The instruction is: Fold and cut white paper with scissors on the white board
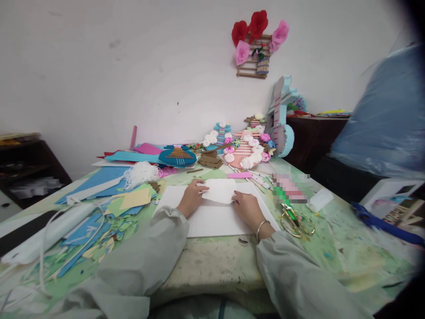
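Nearest you, the pale green, paint-stained tabletop (212, 261) shows its worn front edge between your loose grey sleeves. Just behind that edge lies a smooth, flat white rectangular sheet (215, 223). Over its back part is a smaller white piece of thin-looking paper (219, 191), its lower edge slightly uneven; whether it touches the sheet, you cannot tell from here. Your left hand (191, 199) pinches its left end, fingers closed on it; your right hand (248, 208) pinches the right end the same way. Pulling unevenly could crease or tear it. Toward the right edge, shiny gold-handled scissors (295, 221) lie near your right wrist, where a sleeve might knock them. Toward the left edge, crinkled green paper scraps (124, 227) could catch on your cuff and stray onto the sheet. Farther back sits a tangled, stringy white yarn heap (142, 176). Along the back edge stand a rounded blue guitar-shaped craft (177, 156) and puffy paper-flower crafts (249, 148).
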`<control>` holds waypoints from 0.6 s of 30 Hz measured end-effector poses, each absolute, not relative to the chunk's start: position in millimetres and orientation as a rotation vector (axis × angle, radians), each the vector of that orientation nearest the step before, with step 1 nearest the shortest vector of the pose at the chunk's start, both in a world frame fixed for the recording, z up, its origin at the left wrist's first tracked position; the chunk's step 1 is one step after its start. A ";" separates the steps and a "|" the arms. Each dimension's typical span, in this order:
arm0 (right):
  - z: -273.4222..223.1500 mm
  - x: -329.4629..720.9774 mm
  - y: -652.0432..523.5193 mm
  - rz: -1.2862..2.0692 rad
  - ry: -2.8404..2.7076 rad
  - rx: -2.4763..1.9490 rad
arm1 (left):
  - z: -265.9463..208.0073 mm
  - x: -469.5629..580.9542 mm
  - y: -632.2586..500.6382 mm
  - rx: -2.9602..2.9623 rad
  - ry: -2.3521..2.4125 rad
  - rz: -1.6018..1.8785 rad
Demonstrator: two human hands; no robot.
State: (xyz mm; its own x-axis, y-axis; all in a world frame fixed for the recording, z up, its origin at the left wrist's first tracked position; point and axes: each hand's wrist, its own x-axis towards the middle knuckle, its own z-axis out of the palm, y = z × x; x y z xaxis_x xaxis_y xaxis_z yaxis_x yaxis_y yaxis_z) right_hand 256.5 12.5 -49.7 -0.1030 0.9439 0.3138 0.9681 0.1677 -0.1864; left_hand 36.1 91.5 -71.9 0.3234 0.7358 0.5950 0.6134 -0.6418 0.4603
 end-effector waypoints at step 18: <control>-47.4 258.9 12.7 -0.059 -2.009 -1.981 | -70.4 37.2 95.2 2.597 1.293 1.015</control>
State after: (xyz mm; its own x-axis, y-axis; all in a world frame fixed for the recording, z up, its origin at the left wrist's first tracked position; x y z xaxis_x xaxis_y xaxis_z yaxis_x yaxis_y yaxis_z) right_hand 258.9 12.7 -47.4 0.0111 0.9675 0.2525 0.9808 0.0387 -0.1914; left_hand 37.2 95.2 -70.4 0.4289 0.7326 0.5286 0.6875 -0.6443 0.3351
